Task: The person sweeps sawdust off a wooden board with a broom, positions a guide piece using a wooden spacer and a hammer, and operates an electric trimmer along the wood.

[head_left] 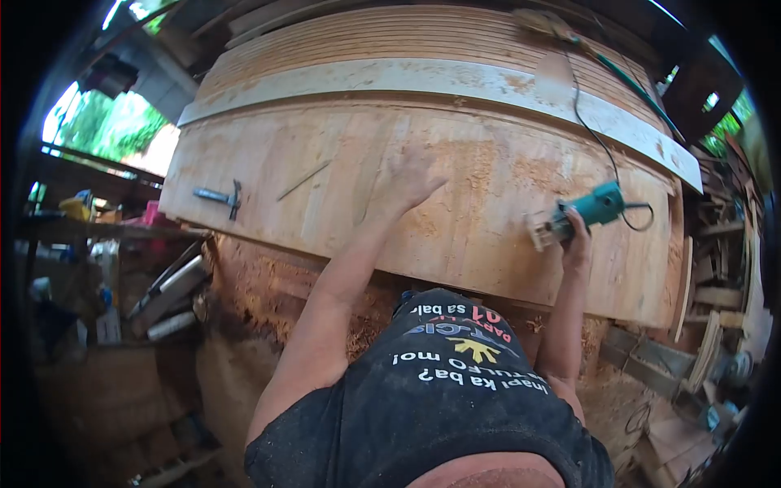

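Observation:
My right hand [578, 239] is wrapped round a teal trim router [600, 205], which is tilted on its side over the right part of a wide wooden panel [325, 224]. The router's base points left, and its dark cord runs up and away from the body. Over the middle of the panel, my left hand [415, 180] is spread, its fingers slightly blurred; whether it touches the wood I cannot tell. Wood shavings [472, 167] lie about it. On the panel's left part are a hammer [220, 198] and a thin stick [303, 180].
Behind the panel runs a long pale board [374, 77], with a grooved wooden surface [358, 41] beyond it. A green-handled brush [626, 85] lies at the back right. Scrap wood [720, 297] is piled on the right, and a cluttered shelf [106, 230] stands on the left.

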Available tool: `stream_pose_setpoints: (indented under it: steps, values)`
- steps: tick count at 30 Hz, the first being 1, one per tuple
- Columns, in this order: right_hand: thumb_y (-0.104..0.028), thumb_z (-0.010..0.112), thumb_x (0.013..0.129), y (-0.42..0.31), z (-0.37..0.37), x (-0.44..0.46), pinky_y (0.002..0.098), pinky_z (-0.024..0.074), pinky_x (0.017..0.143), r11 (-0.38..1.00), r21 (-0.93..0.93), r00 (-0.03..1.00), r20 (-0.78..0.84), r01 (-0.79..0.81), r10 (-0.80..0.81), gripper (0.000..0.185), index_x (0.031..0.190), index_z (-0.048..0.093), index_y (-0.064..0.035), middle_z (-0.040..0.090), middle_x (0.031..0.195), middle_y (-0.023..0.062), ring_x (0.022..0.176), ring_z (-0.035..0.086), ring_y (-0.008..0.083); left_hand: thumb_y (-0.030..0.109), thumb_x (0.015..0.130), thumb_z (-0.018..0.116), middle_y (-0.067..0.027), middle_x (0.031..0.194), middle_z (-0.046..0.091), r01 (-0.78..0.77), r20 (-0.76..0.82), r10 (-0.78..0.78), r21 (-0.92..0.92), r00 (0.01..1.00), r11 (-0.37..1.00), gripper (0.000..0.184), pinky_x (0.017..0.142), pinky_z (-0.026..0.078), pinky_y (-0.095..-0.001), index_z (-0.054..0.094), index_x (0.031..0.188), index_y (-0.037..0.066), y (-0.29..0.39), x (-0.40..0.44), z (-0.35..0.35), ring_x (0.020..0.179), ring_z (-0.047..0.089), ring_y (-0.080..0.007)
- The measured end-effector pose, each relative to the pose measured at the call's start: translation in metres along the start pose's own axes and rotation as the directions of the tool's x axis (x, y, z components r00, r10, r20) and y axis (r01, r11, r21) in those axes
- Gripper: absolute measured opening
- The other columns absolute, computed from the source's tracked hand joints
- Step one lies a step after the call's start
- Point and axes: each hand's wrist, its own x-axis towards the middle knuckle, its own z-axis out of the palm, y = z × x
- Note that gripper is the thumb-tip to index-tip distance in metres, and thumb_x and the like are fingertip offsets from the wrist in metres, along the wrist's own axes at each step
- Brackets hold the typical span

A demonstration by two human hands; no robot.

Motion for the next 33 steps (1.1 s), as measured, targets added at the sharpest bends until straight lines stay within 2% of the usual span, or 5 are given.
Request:
stream_pose_setpoints:
  steps: [14,18,22,27,33]
  values:
    - [-0.042,0.069,0.089,-0.062,-0.062,0.041,0.04,0.0586,0.081,0.989,0.028,0.989,0.052,-0.144,0.142,0.043,0.118,0.059,-0.0127,0.068,0.105,0.0046,0.091,0.069,0.0206,0.052,0.094,0.054,-0.0133,0.159,0.034,0.386,-0.213,-0.341,0.231,0.916,0.893,0.068,0.12,0.013,-0.059,0.042,0.151,0.016,-0.095,-0.147,0.044,0.149,0.024,-0.0337]
    - [-0.039,0.064,0.093,-0.066,-0.048,0.046,0.0367,0.0541,0.068,0.982,-0.037,0.981,0.055,-0.184,0.186,0.026,0.095,0.06,-0.0139,0.063,0.083,0.0023,0.07,0.061,0.0172,0.044,0.097,0.051,-0.0189,0.157,0.036,0.247,-0.103,-0.226,0.302,0.969,0.921,0.066,0.123,0.015,-0.0508,0.041,0.148,0.003,-0.109,-0.151,0.05,0.147,0.027,-0.0371]
    - [-0.074,0.065,0.075,-0.069,-0.042,0.054,0.0419,0.0577,0.064,0.838,-0.446,0.931,-0.316,-0.314,0.181,0.081,0.102,0.071,0.0021,0.071,0.096,0.0175,0.075,0.071,0.029,0.047,0.103,0.038,-0.0202,0.159,0.03,0.27,-0.019,-0.277,0.298,0.961,0.916,0.069,0.124,0.009,-0.0504,0.033,0.151,-0.001,-0.079,-0.136,0.015,0.15,0.02,-0.0367]
    - [-0.089,0.048,0.073,-0.068,-0.05,0.055,0.0398,0.0448,0.103,0.661,-0.702,0.95,-0.309,-0.265,0.052,0.105,0.121,0.068,0.0034,0.066,0.124,0.0244,0.121,0.061,0.034,0.047,0.103,0.038,-0.0199,0.159,0.03,0.043,-0.008,-0.042,0.245,0.999,0.968,0.069,0.124,0.009,-0.0505,0.033,0.151,-0.001,-0.001,-0.081,0.043,0.15,0.02,-0.0366]
    - [-0.074,0.05,0.087,-0.052,-0.061,0.02,0.0424,0.0536,0.085,0.697,-0.704,0.91,-0.367,-0.134,-0.195,0.082,0.105,0.072,0.0025,0.073,0.098,0.0191,0.096,0.07,0.0322,0.048,0.102,0.038,-0.0197,0.16,0.03,-0.165,0.057,0.156,0.219,0.986,0.962,0.069,0.124,0.009,-0.0507,0.034,0.151,0.0,0.056,-0.035,0.067,0.15,0.02,-0.0364]
